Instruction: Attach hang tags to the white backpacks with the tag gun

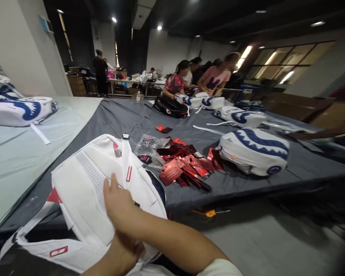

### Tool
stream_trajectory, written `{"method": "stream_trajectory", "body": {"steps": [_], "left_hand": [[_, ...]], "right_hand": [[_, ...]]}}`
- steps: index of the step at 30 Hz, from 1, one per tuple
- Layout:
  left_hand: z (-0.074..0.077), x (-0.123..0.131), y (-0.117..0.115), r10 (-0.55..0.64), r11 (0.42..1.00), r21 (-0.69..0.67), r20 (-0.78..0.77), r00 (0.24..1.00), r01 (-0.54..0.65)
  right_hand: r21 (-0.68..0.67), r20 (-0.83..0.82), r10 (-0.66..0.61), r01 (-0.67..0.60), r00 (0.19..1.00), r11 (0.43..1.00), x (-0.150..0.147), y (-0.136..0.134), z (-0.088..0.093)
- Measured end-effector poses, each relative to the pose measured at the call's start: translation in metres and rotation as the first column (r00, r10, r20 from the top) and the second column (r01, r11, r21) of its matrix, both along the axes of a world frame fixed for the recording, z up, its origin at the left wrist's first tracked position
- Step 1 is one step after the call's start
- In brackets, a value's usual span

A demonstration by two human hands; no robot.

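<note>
A white backpack [77, 191] lies tilted at the table's near edge, its back panel and shoulder straps facing me. Red-framed labels mark the straps, and a red triangle sits at one strap's base. My right hand [117, 201] rests against the back panel, its visible fingers stretched out over the dotted strip. Below it, my left hand [126, 245] is at the lower part of the backpack, crossed under my right forearm; its fingers are mostly hidden. Beyond the backpack are a heap of shiny red tags [184, 165] and a crumpled clear plastic bag [149, 147].
On the dark table cover [117, 115] stand a white-and-blue backpack [253, 151], more like it farther back, and a black bag [171, 106]. Another patterned backpack [23, 111] lies on the pale table at left. Several people stand or sit across the room.
</note>
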State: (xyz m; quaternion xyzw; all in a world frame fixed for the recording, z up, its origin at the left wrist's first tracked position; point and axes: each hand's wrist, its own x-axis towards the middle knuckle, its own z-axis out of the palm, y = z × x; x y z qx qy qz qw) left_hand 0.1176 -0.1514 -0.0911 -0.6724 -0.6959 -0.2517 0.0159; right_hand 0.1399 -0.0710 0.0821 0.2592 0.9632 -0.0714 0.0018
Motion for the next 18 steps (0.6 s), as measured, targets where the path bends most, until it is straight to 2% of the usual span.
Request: {"method": "stream_trajectory", "body": {"steps": [2,4,6,8,10,12,13,16,18], "left_hand": [[-0.006,-0.002,-0.010,-0.168,0.986,-0.026,-0.055,0.984,0.166],[-0.014,-0.010,-0.015,-0.279,0.960,-0.067,-0.114,0.953,0.273],[-0.017,-0.020,-0.015,-0.319,0.946,-0.099,-0.133,0.938,0.308],[-0.009,-0.031,-0.007,-0.342,0.939,-0.074,-0.115,0.932,0.336],[0.016,-0.044,0.010,-0.317,0.947,0.023,-0.110,0.942,0.321],[0.053,-0.057,0.039,-0.224,0.956,0.156,-0.163,0.961,0.249],[0.073,-0.064,0.056,-0.201,0.957,0.163,-0.226,0.953,0.241],[0.123,-0.084,0.110,-0.187,0.973,0.059,-0.379,0.906,0.225],[0.143,-0.090,0.136,-0.224,0.973,-0.042,-0.431,0.874,0.228]], "right_hand": [[0.024,0.068,-0.277,0.276,0.959,0.961,0.016,0.031,0.000],[0.026,0.081,-0.515,0.514,0.853,0.857,0.049,0.063,-0.005],[-0.050,0.093,-0.600,0.606,0.794,0.794,0.088,0.085,-0.015],[-0.190,0.098,-0.568,0.576,0.817,0.795,0.119,0.093,-0.028],[-0.247,0.048,-0.549,0.542,0.834,0.803,0.133,0.088,-0.040],[-0.166,-0.006,-0.575,0.566,0.818,0.808,0.133,0.074,-0.049],[-0.104,-0.013,-0.585,0.581,0.811,0.807,0.130,0.066,-0.052],[0.012,0.012,-0.586,0.586,0.810,0.810,0.123,0.048,-0.055],[0.014,0.025,-0.577,0.577,0.817,0.817,0.125,0.043,-0.055]]}}
